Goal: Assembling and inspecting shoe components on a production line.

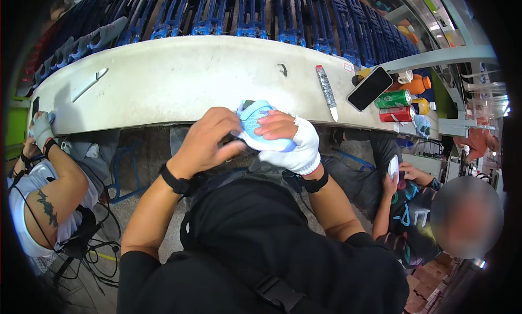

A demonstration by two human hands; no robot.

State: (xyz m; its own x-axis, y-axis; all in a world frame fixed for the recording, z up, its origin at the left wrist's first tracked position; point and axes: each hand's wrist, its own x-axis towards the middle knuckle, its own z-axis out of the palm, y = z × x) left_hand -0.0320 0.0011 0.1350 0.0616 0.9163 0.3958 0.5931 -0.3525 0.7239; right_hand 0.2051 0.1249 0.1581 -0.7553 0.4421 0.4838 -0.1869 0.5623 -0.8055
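A light-blue shoe (252, 116) with a pale sole is held just in front of the near edge of the table. My right hand (293, 143), in a white glove that leaves the fingertips bare, wraps over the shoe's right part and upper. From the other side, my bare left hand (209, 137) pinches the shoe's left end with bent fingers and thumb. The exact contact of the left fingertips is partly hidden. Farther right on the table lies a knife (327, 93), with a wrapped, red-ended handle and its blade toward me.
On the pale table (190, 80) lie a slim white tool (89, 85) and a dark scrap (282, 69). A phone (370, 89), cans (393, 99) and bottles crowd the right end. Behind runs a blue slatted conveyor (253, 15) carrying shoes (107, 33). Co-workers sit on both sides.
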